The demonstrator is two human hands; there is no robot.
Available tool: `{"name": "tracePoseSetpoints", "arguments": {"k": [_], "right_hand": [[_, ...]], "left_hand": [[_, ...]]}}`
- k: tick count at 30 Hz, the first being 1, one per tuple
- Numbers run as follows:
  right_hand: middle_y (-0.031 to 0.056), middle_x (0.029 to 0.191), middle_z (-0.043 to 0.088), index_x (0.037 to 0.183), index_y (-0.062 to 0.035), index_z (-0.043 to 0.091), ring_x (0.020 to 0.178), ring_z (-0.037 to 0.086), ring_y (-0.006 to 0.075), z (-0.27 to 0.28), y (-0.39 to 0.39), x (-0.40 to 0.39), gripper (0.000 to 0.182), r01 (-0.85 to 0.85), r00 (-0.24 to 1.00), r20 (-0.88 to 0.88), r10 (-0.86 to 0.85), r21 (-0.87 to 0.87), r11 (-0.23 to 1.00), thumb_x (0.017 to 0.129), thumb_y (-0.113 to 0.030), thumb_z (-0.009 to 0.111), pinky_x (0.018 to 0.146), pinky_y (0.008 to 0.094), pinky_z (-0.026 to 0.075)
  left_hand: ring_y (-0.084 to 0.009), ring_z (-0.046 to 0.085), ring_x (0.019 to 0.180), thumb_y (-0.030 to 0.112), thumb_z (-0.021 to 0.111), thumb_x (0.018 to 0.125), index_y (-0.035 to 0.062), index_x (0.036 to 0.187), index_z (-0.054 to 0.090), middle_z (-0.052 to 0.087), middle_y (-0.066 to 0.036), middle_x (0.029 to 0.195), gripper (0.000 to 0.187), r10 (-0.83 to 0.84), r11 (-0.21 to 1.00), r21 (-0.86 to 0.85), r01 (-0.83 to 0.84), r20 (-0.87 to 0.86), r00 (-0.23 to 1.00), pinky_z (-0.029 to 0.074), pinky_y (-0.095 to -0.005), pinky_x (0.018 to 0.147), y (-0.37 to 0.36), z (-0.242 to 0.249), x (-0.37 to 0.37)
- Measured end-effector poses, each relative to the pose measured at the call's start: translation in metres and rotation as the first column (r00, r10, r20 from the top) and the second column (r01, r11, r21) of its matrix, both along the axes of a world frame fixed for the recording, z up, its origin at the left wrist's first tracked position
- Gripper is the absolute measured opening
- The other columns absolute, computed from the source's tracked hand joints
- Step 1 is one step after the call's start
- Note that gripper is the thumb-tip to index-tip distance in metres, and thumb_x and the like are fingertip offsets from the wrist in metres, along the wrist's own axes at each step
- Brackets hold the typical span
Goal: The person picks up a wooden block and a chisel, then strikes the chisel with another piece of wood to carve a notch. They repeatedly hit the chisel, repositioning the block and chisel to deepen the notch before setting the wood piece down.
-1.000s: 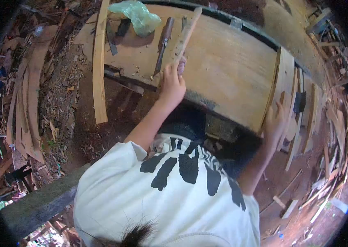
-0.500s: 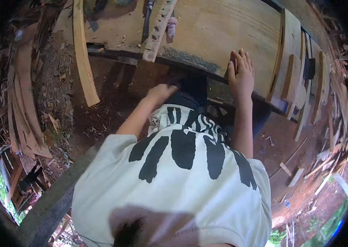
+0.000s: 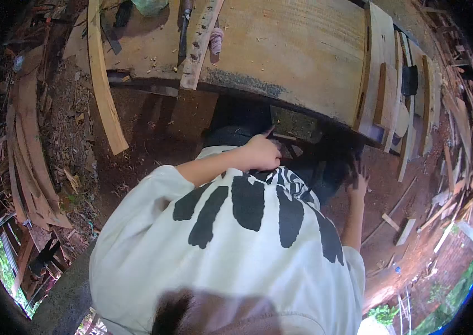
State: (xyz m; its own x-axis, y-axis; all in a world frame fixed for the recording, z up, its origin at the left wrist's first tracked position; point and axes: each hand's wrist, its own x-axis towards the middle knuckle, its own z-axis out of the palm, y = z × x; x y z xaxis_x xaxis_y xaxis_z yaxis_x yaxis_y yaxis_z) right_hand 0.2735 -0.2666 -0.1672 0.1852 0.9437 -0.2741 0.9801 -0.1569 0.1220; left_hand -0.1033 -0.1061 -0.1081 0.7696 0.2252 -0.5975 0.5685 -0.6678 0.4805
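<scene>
- Head view: the workbench (image 3: 298, 61) spans the top, and the patterned shirt (image 3: 258, 251) is on the near side of it, its waist gathered.
- Below the workbench's near edge, the left hand (image 3: 263, 152) lies at the shirt's waist, fingers mostly curled; whether they pinch cloth, I cannot tell.
- Farther right below the workbench's near edge, the right hand (image 3: 357, 177) is blurred and shadowed, fingers somewhat apart, beside the dark trousers (image 3: 331, 176); no held object is discernible.
- Across the workbench's near edge lies a holed wooden strip (image 3: 200, 47), with a pink cord roll (image 3: 216, 41) just to its right and a dark slender tool (image 3: 185, 30) to its left.
- Toward the workbench's left end, a long pale plank (image 3: 101, 81) juts past the near edge.
- At the workbench's right end sit several boards (image 3: 378, 61), a black object (image 3: 409, 81) among them.
</scene>
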Motion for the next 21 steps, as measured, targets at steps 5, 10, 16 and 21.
{"name": "tracePoseSetpoints", "arguments": {"k": [5, 10, 16, 21], "right_hand": [[0.022, 0.137, 0.047, 0.137, 0.0004, 0.042, 0.133, 0.036, 0.0401, -0.105, -0.043, 0.026, 0.048, 0.748, -0.663, -0.748, 0.023, -0.661, 0.069, 0.096, -0.025, 0.044, 0.112, 0.042, 0.028], [0.015, 0.15, 0.029, 0.135, -0.0064, 0.048, 0.14, 0.02, 0.0389, 0.054, 0.023, -0.157, 0.065, 0.414, 0.878, -0.143, -0.457, -0.255, 0.874, 0.084, -0.046, 0.057, 0.114, 0.0532, 0.017], [-0.0007, 0.156, 0.023, 0.123, -0.0351, 0.062, 0.146, 0.012, 0.0232, 0.032, 0.039, -0.126, 0.043, 0.167, 0.948, -0.269, -0.168, -0.025, 0.986, 0.085, -0.054, 0.055, 0.114, 0.0592, 0.0], [0.002, 0.152, 0.031, 0.128, -0.0218, 0.059, 0.142, 0.021, 0.0303, -0.089, 0.054, -0.007, 0.047, 0.318, 0.936, -0.215, -0.28, 0.173, 0.932, 0.091, -0.048, 0.049, 0.115, 0.0462, 0.018]], "left_hand": [[-0.0251, 0.06, 0.11, 0.044, 0.045, 0.088, 0.0242, 0.123, 0.062, 0.063, -0.006, 0.121, 0.043, 0.167, 0.906, 0.35, -0.237, 0.219, 0.961, 0.049, -0.0423, 0.088, 0.017, -0.014, -0.044], [-0.0397, 0.064, 0.095, 0.053, 0.038, 0.092, 0.0142, 0.12, 0.063, 0.065, -0.022, 0.107, 0.054, 0.796, 0.592, 0.132, -0.795, 0.055, 0.603, 0.049, -0.0479, 0.086, 0.023, 0.031, -0.105], [-0.0408, 0.062, 0.099, 0.054, 0.035, 0.093, -0.0015, 0.097, 0.069, 0.065, -0.03, 0.097, 0.065, 0.905, 0.405, 0.026, -0.914, -0.154, 0.397, 0.044, -0.0568, 0.089, 0.022, 0.001, -0.097], [-0.0272, 0.04, 0.132, 0.041, 0.046, 0.092, 0.0266, 0.12, 0.063, 0.052, -0.004, 0.135, 0.035, 0.3, 0.919, 0.175, -0.353, 0.268, 0.916, 0.028, -0.0741, 0.095, -0.015, 0.003, -0.076]]}}
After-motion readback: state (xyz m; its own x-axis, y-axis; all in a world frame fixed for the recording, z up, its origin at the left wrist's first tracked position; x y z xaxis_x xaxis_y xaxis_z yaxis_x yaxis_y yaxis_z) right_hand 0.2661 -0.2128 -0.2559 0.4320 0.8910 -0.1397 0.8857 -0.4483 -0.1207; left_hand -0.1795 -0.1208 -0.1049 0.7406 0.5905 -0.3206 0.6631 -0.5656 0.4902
